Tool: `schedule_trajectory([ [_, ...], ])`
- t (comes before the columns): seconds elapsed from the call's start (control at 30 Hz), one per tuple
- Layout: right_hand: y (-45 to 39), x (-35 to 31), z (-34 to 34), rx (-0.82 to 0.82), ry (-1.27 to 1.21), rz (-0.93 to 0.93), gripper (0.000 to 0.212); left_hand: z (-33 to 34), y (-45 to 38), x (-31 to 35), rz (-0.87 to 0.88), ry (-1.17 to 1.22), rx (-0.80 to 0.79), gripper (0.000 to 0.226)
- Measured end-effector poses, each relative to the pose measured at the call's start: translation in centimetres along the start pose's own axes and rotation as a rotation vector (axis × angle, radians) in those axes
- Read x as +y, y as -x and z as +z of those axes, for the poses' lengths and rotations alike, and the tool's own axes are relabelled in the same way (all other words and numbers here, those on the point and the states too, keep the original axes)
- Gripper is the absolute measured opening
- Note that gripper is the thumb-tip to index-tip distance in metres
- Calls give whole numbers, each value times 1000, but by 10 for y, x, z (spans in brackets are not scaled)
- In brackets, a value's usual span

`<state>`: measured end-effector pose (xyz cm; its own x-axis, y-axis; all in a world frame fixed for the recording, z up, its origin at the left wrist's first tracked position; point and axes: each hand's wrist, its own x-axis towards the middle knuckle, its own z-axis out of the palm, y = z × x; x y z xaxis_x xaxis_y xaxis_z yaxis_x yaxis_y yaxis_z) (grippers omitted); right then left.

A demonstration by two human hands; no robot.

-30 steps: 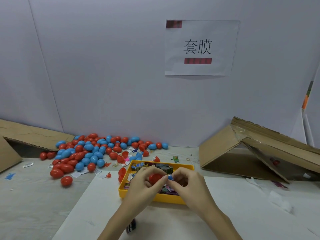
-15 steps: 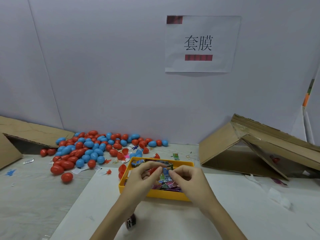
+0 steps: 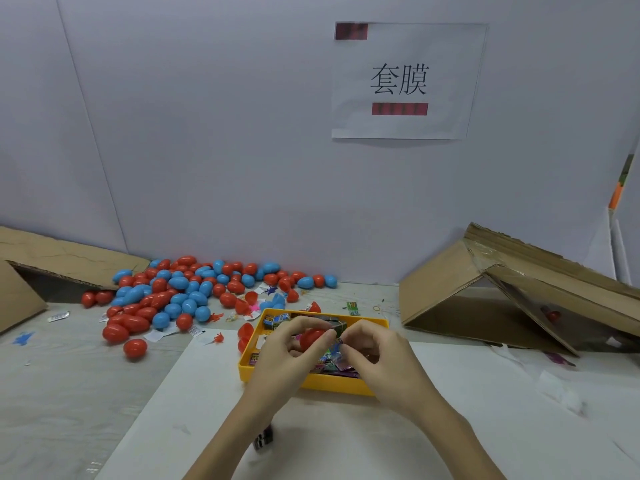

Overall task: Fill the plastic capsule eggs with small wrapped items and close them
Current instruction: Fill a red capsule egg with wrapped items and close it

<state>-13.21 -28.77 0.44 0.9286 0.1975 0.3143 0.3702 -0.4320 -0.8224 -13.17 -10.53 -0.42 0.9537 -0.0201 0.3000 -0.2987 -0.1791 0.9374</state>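
Note:
My left hand (image 3: 287,358) holds a red capsule egg half (image 3: 311,337) over the yellow tray (image 3: 332,384). Thumb and forefinger of my right hand (image 3: 377,362) pinch a small blue wrapped item (image 3: 341,342) right beside the red half. Inside the tray lie several small wrapped items (image 3: 277,320) in mixed colours. A pile of red and blue capsule eggs (image 3: 180,292) spreads over the table at the back left. Two loose red halves (image 3: 245,336) lie just left of the tray.
A white sheet (image 3: 194,420) covers the table under the tray. Folded cardboard (image 3: 512,292) stands at the right and another piece (image 3: 41,265) at the far left. A small dark item (image 3: 264,441) lies under my left forearm. Paper scraps litter the table.
Both hands stayed over the tray. The red half, mostly hidden half a second ago, shows again in my left hand, and my right fingers have brought the small wrapped item up against it.

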Motion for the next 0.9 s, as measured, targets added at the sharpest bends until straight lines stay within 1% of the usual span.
schedule_trajectory([
  [0.07, 0, -2, 0, -17, 0, -18, 11, -2, -1, 1, 14, -15, -28, 10],
  [0.13, 0, -2, 0, 11, 4, -30, 13, -2, 0, 3, -2, 31, -41, 8],
  [0.23, -2, -2, -1, 76, -32, -25, 15, -2, 2, 7, -76, 118, -33, 21],
  [0.3, -2, 0, -2, 109, -31, -22, 14, 0, 2, 9, -110, 139, -32, 25],
  [0.4, -2, 1, -5, 83, 26, -46, 13, 1, 2, 11, -91, 83, -37, 31],
  [0.43, -2, 1, -6, 58, 38, -59, 13, 1, 2, 9, -68, 35, -47, 29],
  [0.5, -1, 0, -7, 22, 42, -82, 14, 0, 2, 7, -24, -40, -75, 15],
  [0.53, -1, 0, -8, 18, 31, -85, 14, 0, 1, 8, -22, -51, -89, 6],
  [0.57, -1, -1, -9, 23, 11, -82, 16, -1, 2, 8, -25, -50, -100, 4],
  [0.63, -1, -4, -9, 60, -70, -48, 18, -1, 3, 9, -55, 17, -93, 4],
  [0.67, -1, -7, -9, 81, -144, -5, 22, 0, 4, 11, -80, 85, -70, 5],
  [0.73, 0, -11, -7, 82, -309, 114, 37, 2, 5, 13, -125, 221, -5, 14],
  [0.77, 0, -12, -4, 73, -363, 158, 39, 3, 5, 13, -140, 276, 19, 16],
  [0.83, -1, -11, 3, 98, -458, 221, 30, 4, 6, 14, -171, 341, 22, 18],
  [0.9, -1, -9, 8, 164, -632, 288, 24, 6, 8, 14, -175, 341, -18, 19],
])
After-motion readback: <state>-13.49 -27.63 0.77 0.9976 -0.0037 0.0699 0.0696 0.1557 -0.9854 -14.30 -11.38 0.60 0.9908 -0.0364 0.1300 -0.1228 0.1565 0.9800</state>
